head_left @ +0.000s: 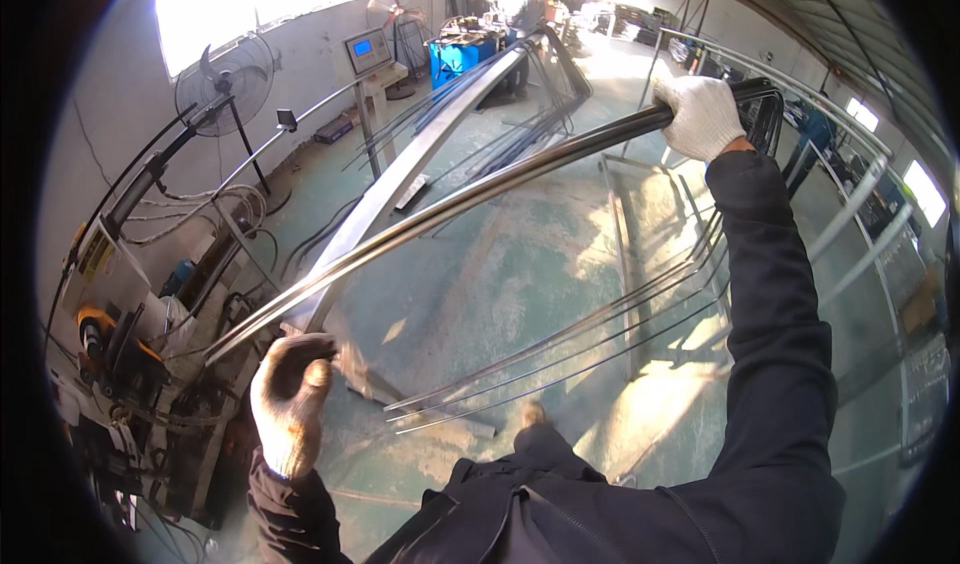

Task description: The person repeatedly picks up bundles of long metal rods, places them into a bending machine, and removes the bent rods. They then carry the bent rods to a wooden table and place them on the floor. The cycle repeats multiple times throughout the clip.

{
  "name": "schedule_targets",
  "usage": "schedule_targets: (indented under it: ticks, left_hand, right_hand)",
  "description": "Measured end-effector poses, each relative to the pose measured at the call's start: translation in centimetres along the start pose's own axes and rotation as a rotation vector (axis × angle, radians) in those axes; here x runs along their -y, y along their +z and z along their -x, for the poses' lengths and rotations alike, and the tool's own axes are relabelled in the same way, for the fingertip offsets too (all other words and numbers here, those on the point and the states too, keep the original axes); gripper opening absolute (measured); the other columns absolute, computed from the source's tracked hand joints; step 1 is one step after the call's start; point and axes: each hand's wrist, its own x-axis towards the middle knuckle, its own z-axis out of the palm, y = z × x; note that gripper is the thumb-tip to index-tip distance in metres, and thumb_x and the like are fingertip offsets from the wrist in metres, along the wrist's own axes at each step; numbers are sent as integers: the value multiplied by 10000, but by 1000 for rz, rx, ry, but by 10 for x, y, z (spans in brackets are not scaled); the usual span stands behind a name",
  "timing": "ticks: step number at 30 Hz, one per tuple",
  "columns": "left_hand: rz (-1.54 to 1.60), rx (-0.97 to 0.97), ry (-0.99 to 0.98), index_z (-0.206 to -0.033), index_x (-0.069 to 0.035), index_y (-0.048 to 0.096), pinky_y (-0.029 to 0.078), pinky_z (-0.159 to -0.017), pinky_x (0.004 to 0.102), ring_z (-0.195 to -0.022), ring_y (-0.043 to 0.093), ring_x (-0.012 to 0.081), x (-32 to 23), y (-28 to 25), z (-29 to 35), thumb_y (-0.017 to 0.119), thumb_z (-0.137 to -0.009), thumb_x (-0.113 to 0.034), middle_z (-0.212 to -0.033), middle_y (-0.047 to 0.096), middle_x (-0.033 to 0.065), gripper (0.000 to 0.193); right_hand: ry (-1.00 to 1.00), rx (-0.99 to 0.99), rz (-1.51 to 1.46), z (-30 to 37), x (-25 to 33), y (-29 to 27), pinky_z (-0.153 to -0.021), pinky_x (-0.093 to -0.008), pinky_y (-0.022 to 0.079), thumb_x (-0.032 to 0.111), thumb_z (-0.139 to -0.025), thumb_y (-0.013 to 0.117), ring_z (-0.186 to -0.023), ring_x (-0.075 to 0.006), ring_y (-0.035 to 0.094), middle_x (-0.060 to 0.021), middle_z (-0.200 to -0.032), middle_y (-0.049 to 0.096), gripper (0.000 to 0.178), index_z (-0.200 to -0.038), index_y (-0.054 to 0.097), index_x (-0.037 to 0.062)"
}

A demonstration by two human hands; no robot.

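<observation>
My right hand, in a white knit glove, is raised at the upper right. It is wrapped round a bundle of long dark metal rods, whose bent ends hang beyond the glove. The bundle slants down to the left, and its straight ends stop just above my left hand. That hand, gloved and stained, is curled in a C-shape with thumb and fingers apart and nothing seen between them. Behind the bundle runs a pale metal beam. More bent rods hang lower, right of the middle.
At the left stands a machine with hoses and cables. A fan and a control box with a blue screen are behind it. Farther off, a person stands by a blue cabinet. Metal rails line the right.
</observation>
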Motion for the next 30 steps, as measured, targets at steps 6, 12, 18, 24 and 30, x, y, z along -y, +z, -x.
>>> schedule_targets:
  ticks: [6,12,18,24,30]
  left_hand:
    - [-503,-337,129,-1248,13,728,582,-943,342,-1009,697,174,57,34,-126,742,-1054,-76,-1119,752,85,215]
    - [-1106,-448,-147,-1234,-73,750,610,-929,443,-1045,776,357,103,106,-212,762,-1074,-195,-1142,792,161,202]
    - [-1279,-628,-211,-1171,-94,752,596,-912,475,-1044,762,390,113,125,-237,732,-1081,-233,-1097,791,152,167]
    - [-1404,-711,-150,-1037,-86,757,565,-859,484,-937,729,402,140,119,-248,718,-1035,-140,-969,764,139,66]
    - [-1403,-747,-288,-1005,-60,727,530,-874,456,-954,694,366,146,123,-260,688,-1035,-117,-955,710,133,75]
  right_hand:
    - [-74,24,-50,-137,-48,151,-857,-519,623,223,-867,697,-956,-390,800,-147,-962,816,226,-1038,834,170]
    - [-189,148,-175,-270,-51,325,-900,-499,620,202,-888,677,-1000,-382,803,-161,-1014,831,231,-1033,847,143]
    - [-304,261,-322,-349,7,469,-903,-510,626,279,-905,816,-1053,-388,799,-165,-1052,836,174,-1010,855,147]
    - [-332,319,-350,-404,52,603,-961,-500,601,271,-930,785,-1088,-353,806,-133,-1079,845,193,-1078,861,175]
    - [209,134,-188,-439,60,662,-1111,-586,463,289,-1007,673,-1305,-333,667,-122,-1246,798,280,-1210,816,159]
